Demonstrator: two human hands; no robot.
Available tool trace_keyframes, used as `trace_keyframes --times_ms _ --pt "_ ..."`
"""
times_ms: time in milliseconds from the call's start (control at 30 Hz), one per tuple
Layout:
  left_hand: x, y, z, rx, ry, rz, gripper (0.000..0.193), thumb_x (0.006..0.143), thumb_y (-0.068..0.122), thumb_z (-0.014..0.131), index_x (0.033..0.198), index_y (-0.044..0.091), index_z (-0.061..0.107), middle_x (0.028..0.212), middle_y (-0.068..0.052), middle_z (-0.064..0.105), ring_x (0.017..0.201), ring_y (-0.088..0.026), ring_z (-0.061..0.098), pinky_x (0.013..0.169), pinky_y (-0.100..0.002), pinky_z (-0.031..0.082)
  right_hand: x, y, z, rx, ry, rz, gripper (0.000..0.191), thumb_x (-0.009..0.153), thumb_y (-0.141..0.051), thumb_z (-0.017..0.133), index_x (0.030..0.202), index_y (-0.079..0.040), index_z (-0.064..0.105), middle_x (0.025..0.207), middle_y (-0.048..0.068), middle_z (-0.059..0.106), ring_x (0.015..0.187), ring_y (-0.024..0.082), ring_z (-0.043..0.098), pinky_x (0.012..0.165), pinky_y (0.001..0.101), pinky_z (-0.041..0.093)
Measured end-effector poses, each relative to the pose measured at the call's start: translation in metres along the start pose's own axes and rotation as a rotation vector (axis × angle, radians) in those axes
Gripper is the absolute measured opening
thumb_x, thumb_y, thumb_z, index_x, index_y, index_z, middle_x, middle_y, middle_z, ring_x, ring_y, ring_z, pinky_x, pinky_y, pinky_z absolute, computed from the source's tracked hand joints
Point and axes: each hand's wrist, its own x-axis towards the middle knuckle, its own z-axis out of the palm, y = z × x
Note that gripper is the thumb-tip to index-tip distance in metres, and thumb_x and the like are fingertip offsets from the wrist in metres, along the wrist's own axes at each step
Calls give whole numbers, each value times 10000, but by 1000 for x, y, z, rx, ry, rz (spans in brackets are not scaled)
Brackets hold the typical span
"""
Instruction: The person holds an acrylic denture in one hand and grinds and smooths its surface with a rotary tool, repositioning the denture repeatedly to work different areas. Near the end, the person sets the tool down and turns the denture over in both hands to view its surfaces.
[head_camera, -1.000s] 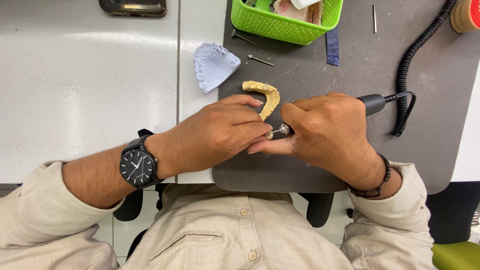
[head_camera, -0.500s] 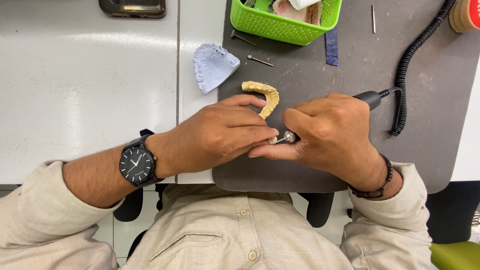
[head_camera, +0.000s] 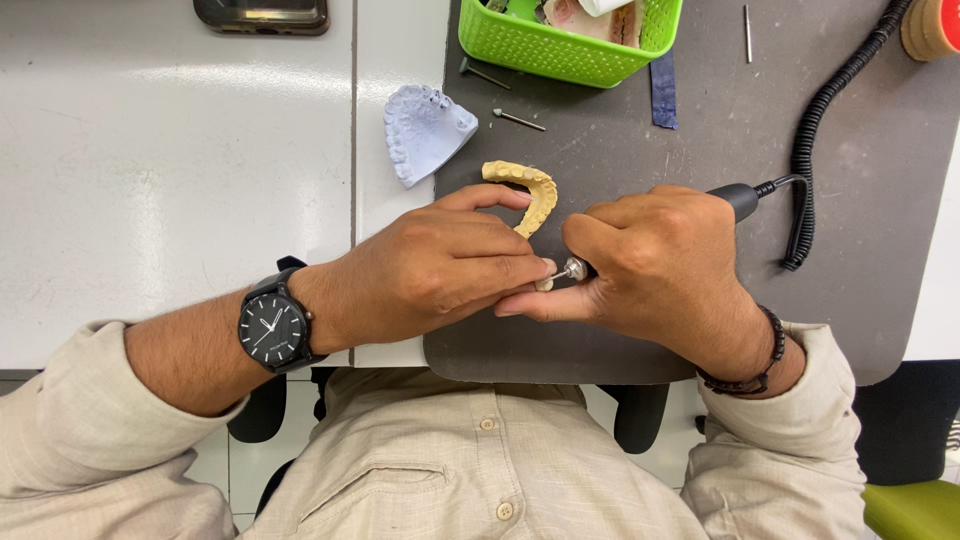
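My left hand (head_camera: 430, 265) holds a yellow plaster dental arch model (head_camera: 530, 190) over the dark grey work mat (head_camera: 720, 120); a black wristwatch sits on that wrist. My right hand (head_camera: 655, 265) grips a black rotary handpiece (head_camera: 738, 200), whose metal tip (head_camera: 572, 268) meets a small piece pinched at my left fingertips. Much of the handpiece is hidden inside my fist. A coiled black cord (head_camera: 835, 110) runs from the handpiece toward the upper right.
A pale blue dental cast (head_camera: 425, 130) lies on the white table just left of the mat. A green basket (head_camera: 570, 40) stands at the top, with loose burs (head_camera: 520, 120) and a blue strip (head_camera: 663, 90) nearby. A dark phone (head_camera: 262, 14) lies top left.
Both hands have stayed together at the model, shifting only slightly; the handpiece tip remains at the left fingertips.
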Motion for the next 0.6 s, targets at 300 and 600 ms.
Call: trace_keyframes --times_ms 300,600 --pt "4 8 -9 56 32 21 219 947 90 757 1147 28 694 1012 -59 692 973 -214 696 1178 -511 470 -1 -2 -9 80 94 -34 684 714 -658 894 561 -105 521 520 16 525 443 219 485 446 345 381" --pt "3 11 -10 180 90 57 161 1001 79 785 1105 0 691 975 -50 671 934 -182 679 1181 -497 482 -3 -2 -28 650 -31 200 188 897 -178 773 920 -53 634 763 17 666 643 107 666 565 251 491"
